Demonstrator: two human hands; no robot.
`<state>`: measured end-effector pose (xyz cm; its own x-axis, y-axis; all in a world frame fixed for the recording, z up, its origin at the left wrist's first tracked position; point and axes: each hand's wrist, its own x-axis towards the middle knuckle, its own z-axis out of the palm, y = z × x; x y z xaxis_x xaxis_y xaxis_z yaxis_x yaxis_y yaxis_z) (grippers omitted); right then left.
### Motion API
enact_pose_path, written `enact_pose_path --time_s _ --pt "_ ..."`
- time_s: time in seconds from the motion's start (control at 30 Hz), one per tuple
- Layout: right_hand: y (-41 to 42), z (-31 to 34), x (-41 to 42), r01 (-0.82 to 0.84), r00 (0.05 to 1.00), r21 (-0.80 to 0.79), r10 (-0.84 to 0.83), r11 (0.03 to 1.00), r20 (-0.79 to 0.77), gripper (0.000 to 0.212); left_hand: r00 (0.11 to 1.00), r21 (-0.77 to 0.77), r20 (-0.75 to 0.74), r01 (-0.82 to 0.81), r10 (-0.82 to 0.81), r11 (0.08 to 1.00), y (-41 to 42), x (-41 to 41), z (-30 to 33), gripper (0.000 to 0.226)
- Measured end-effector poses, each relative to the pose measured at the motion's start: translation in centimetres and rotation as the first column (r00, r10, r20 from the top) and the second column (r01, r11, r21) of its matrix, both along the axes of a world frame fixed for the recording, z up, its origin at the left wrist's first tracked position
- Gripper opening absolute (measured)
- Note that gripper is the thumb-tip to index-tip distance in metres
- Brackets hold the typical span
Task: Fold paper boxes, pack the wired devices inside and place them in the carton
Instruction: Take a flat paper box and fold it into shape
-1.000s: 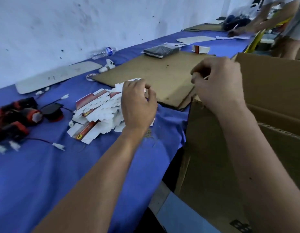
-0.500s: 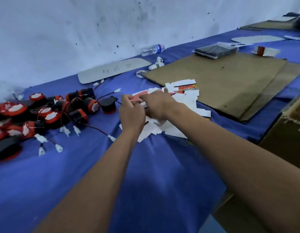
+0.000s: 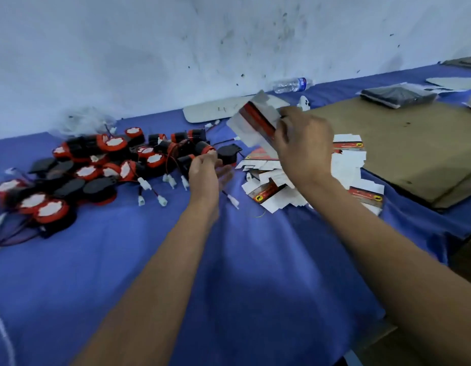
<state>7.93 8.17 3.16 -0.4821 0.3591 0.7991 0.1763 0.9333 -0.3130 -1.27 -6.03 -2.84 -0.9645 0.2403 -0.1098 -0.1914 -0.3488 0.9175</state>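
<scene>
One flat white-and-red paper box blank (image 3: 258, 122) has been lifted above the loose pile of blanks (image 3: 308, 180), pinched by the right hand (image 3: 303, 146); the left hand (image 3: 205, 173), now spread and empty, is held beside the pile, nearer the red-and-black wired devices (image 3: 110, 165). Folding seems next.

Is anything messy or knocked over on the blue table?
Yes. A water bottle lies on its side by the wall. The wired devices sit in a tangled heap, and the flat boxes are scattered loosely, not stacked.

Head view — looks forward-down, close over table (image 3: 229, 273).
</scene>
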Motion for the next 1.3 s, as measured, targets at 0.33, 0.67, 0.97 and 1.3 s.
enact_pose_path --time_s 0.33,0.67,0.97,1.3 --pt "-17.4 -7.0 -5.6 -0.444 0.812 -0.748 0.574 0.493 -0.104 0.031 0.983 -0.033 -0.039 -0.179 0.178 0.983 -19.6 -0.9 -2.8 0.021" --pt "-20.0 -9.8 -6.4 -0.665 0.628 -0.105 0.629 0.740 0.458 0.140 0.977 -0.390 -0.208 -0.034 -0.052 0.920 -23.8 -1.5 -3.2 0.010" --pt "-19.5 -8.6 -5.7 -0.631 0.623 -0.679 0.766 0.375 -0.157 0.097 0.973 -0.193 -0.227 0.005 -0.050 0.981 -24.7 -1.2 -2.1 0.056" --pt "-18.7 -7.4 -5.0 -0.230 0.365 -0.963 0.905 -0.140 -0.219 0.059 0.744 -0.529 -0.510 0.124 -0.431 0.839 -22.8 0.3 -2.0 0.154"
